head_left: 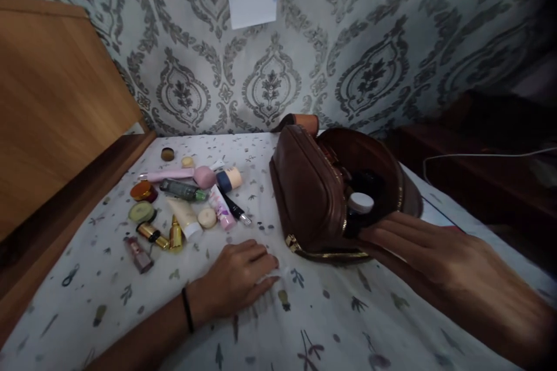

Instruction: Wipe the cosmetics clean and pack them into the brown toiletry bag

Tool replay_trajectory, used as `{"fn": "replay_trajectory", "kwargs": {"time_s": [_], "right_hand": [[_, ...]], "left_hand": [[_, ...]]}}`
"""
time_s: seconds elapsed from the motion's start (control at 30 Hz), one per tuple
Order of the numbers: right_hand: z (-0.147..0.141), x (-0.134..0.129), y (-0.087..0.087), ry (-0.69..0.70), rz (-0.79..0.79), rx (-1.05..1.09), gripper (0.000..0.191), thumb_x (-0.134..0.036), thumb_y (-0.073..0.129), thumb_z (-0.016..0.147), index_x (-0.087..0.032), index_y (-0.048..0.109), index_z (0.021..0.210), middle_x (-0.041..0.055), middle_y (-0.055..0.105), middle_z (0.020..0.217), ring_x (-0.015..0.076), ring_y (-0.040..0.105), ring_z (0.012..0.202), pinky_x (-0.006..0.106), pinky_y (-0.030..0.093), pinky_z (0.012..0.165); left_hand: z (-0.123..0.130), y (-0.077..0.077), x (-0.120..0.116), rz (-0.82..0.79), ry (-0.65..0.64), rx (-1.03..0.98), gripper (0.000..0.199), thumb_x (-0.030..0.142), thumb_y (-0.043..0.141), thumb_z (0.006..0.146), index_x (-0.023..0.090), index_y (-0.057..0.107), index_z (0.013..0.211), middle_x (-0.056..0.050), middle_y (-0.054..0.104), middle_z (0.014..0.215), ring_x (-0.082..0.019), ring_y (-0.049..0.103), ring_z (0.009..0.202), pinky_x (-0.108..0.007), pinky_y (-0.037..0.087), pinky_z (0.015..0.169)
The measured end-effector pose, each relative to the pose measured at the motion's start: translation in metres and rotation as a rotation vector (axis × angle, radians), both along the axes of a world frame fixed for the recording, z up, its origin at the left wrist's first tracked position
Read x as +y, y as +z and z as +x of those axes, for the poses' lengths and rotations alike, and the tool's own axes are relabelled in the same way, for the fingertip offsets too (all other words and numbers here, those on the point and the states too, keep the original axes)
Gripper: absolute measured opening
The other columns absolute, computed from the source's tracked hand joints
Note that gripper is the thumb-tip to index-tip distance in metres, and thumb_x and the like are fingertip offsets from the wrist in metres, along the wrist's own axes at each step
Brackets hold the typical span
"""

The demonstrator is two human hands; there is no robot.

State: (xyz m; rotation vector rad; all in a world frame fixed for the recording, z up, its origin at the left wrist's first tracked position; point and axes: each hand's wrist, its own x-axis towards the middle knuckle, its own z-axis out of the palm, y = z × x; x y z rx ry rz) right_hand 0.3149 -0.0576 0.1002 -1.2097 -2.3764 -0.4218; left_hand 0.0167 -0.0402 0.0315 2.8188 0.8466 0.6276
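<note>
A dark brown bag (pixel 304 191) with a gold zip lies unzipped on the patterned white cloth. Inside its mouth shows a jar with a white lid (pixel 361 203), beside dark contents that I cannot make out. My right hand (pixel 426 249) reaches over the near rim of the bag, fingers stretched out close below the jar; its fingertips dip into shadow. On the cloth, left of the bag, rests my left hand (pixel 241 272) with a black band at the wrist. Its fingers are loosely bent, the thumb apart from them, with no object visible in between.
Several cosmetics lie at the left, among them a cream tube (pixel 185 217), a pink-and-white tube (pixel 221 207), a green bottle (pixel 183 189) and an amber jar (pixel 143 191). A wooden panel (pixel 56 87) borders the left side; patterned wallpaper (pixel 270 81) stands behind.
</note>
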Motion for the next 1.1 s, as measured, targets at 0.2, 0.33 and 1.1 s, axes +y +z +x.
{"fn": "replay_trajectory", "kwargs": {"time_s": [0.2, 0.33, 1.1], "right_hand": [[-0.019, -0.017, -0.003, 0.028, 0.210, 0.070, 0.021, -0.025, 0.048, 0.103, -0.019, 0.065, 0.091, 0.0061, 0.074, 0.090, 0.0181, 0.067, 0.082, 0.031, 0.050, 0.072], [-0.044, -0.027, -0.010, 0.075, 0.201, 0.193, 0.016, -0.021, 0.052, 0.101, -0.019, 0.066, 0.093, 0.0064, 0.074, 0.090, 0.0193, 0.067, 0.083, 0.032, 0.050, 0.080], [-0.195, 0.004, -0.094, 0.223, -1.287, 1.808, 0.044, -0.060, 0.083, 0.066, -0.020, 0.066, 0.074, -0.0004, 0.058, 0.071, 0.0131, 0.050, 0.064, 0.023, 0.038, 0.052]], "left_hand": [[-0.013, -0.004, 0.002, 0.066, 0.055, -0.148, 0.038, 0.038, 0.036, 0.105, 0.017, 0.060, 0.084, -0.003, 0.066, 0.071, -0.016, 0.064, 0.067, -0.027, 0.044, 0.061], [-0.018, -0.007, 0.006, 0.086, 0.085, -0.153, 0.048, 0.041, 0.028, 0.107, 0.018, 0.059, 0.077, -0.003, 0.064, 0.064, -0.015, 0.062, 0.059, -0.028, 0.040, 0.056], [-0.028, -0.005, 0.017, 0.044, 0.139, -0.455, 0.041, 0.030, 0.027, 0.106, 0.016, 0.065, 0.101, -0.010, 0.068, 0.096, -0.022, 0.059, 0.093, -0.038, 0.048, 0.088]]}}
